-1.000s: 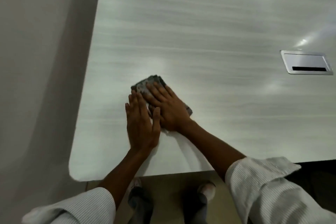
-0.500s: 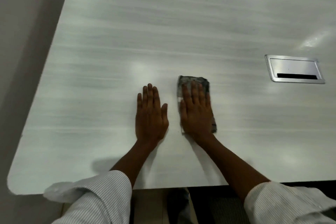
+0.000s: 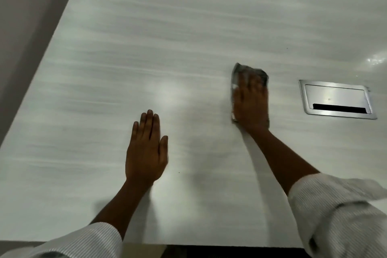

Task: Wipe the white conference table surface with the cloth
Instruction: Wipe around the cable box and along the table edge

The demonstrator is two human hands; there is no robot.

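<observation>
The white conference table [image 3: 188, 37] fills most of the view, with a faint grey grain. A dark grey folded cloth [image 3: 243, 70] lies flat on it, right of centre. My right hand [image 3: 250, 102] presses flat on the cloth, fingers together and pointing away from me, covering most of it. My left hand [image 3: 146, 148] rests palm down on the bare table, well to the left of the cloth and nearer to me, holding nothing. Both sleeves are white and striped.
A silver cable hatch [image 3: 337, 99] with a dark slot is set into the table just right of the cloth. The table's left edge runs diagonally beside a plain wall [image 3: 27, 16]. The near edge lies below my forearms.
My right hand has slid the cloth to the right and away from me, towards the hatch. The gap between my hands has widened; the left hand stays flat on the table.
</observation>
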